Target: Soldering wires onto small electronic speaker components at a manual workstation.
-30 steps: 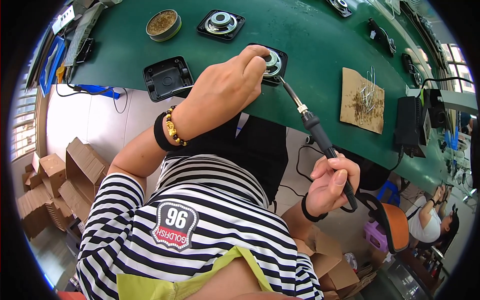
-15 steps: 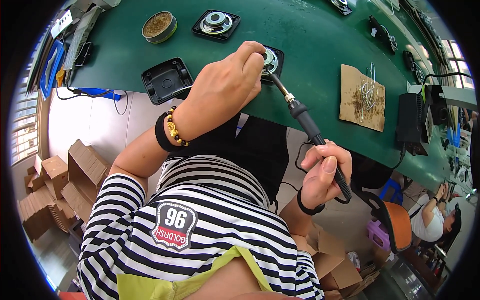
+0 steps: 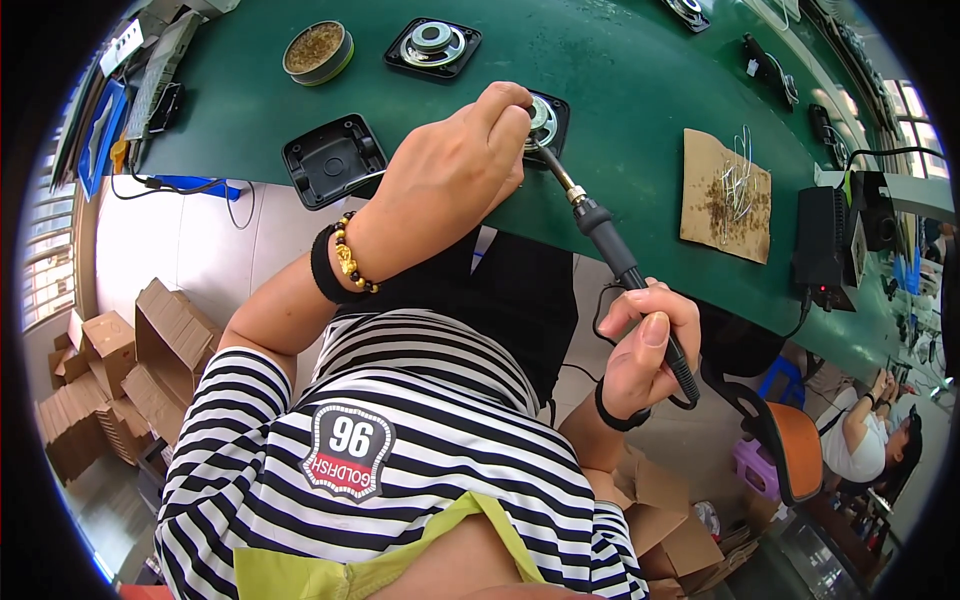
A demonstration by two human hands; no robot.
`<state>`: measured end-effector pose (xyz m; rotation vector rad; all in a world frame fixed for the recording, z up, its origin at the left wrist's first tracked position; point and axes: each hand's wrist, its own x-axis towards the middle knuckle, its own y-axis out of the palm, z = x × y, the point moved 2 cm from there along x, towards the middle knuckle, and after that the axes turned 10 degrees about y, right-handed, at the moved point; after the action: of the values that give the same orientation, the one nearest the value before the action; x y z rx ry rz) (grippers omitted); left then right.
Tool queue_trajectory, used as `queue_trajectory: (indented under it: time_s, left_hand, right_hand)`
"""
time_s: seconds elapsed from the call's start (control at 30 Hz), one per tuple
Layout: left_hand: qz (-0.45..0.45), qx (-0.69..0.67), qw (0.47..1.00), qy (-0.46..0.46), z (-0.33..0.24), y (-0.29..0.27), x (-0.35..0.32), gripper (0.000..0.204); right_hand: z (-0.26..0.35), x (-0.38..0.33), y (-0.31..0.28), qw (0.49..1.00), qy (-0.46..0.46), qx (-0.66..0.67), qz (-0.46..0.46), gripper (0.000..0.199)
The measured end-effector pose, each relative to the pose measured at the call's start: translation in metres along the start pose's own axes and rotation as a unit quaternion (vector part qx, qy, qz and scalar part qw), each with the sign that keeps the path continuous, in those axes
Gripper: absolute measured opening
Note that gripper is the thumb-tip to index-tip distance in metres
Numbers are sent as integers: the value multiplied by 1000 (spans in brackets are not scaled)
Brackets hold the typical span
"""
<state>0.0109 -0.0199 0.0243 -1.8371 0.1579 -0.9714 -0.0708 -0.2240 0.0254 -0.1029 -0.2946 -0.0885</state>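
My left hand (image 3: 455,170) reaches over the near edge of the green bench (image 3: 620,90) with its fingertips pinched at a small square speaker (image 3: 547,118); the hand hides most of the speaker and what it pinches. My right hand (image 3: 640,345) grips the black handle of a soldering iron (image 3: 610,245). The iron slants up and left, and its metal tip meets the speaker beside my left fingertips.
On the bench lie an empty black speaker housing (image 3: 333,158), another speaker (image 3: 432,46), a round tin (image 3: 316,48), a brown board with wire bits (image 3: 726,195) and a black power unit (image 3: 826,240). Cardboard boxes (image 3: 110,370) stand on the floor at left. Another person (image 3: 868,432) sits at lower right.
My right hand has slid a little down and right along the iron's handle. My left hand stays pinched at the speaker, and the iron's tip stays there too.
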Motion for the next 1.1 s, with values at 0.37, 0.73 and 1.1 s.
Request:
queue_trajectory:
  time_s: [0.37, 0.73, 1.1]
  left_hand:
    - [-4, 3, 1000, 6, 0, 0, 0, 20]
    - [13, -45, 999, 7, 1, -8, 3, 25]
    - [256, -68, 963, 53, 33, -18, 41, 51]
  right_hand:
    - [3, -2, 1, 999, -18, -39, 8, 26]
    - [2, -11, -20, 997, -51, -4, -53, 27]
    - [3, -25, -59, 990, -57, 5, -129, 25]
